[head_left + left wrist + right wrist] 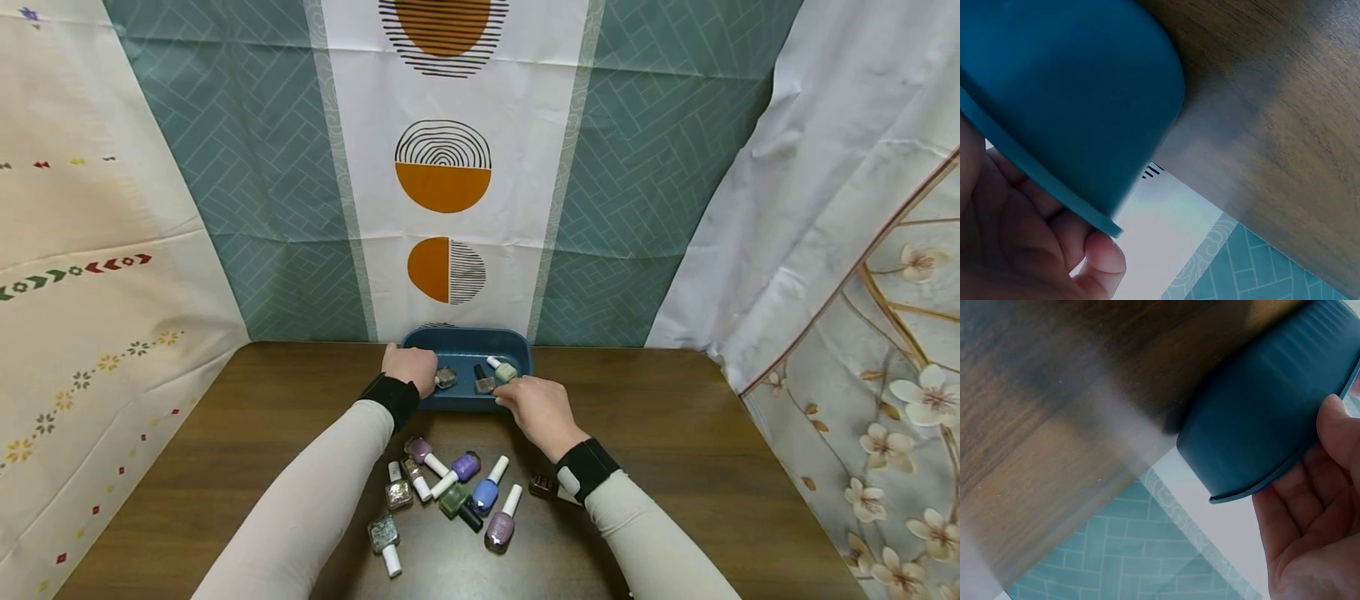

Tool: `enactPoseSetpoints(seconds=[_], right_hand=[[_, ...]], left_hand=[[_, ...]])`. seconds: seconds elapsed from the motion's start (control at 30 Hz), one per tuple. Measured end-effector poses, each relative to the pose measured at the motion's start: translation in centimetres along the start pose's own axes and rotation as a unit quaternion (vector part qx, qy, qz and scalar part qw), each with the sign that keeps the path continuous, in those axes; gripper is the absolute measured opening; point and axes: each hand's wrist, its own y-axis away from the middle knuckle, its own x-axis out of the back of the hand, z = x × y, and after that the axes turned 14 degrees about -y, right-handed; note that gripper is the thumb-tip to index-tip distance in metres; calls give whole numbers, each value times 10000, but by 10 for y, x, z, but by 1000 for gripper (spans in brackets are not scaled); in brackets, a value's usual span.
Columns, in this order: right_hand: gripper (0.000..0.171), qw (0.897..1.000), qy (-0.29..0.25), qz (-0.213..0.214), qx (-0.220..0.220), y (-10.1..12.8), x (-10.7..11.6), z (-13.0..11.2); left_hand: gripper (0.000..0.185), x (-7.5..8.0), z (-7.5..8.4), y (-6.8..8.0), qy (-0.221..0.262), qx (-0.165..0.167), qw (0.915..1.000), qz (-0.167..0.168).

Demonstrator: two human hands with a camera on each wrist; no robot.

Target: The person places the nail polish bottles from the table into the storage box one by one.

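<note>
A blue plastic tray stands at the far edge of the table. My left hand grips its left rim, with curled fingers behind the rim in the left wrist view. At the front right my right hand holds the rim, its thumb against the outer wall and the other fingers behind the rim. Inside lie a glittery nail polish bottle beside my left hand, a black-capped nail polish bottle in the middle, and a pale green nail polish bottle by my right fingers.
Several nail polish bottles lie between my forearms, among them a green one, a blue one and a mauve one. A dark bottle is partly under my right wrist. A patterned curtain hangs behind the table.
</note>
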Motion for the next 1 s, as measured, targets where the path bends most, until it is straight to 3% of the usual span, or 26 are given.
enactPoseSetpoints(seconds=[0.37, 1.0], right_hand=[[9, 10000, -39, -5, -6, 0, -1, 2], [9, 9999, -95, -52, -134, -2, -1, 1]], left_hand=[[29, -1, 1, -7, -100, -76, 9995, -303], [27, -3, 0, -10, -172, -135, 9993, -316]])
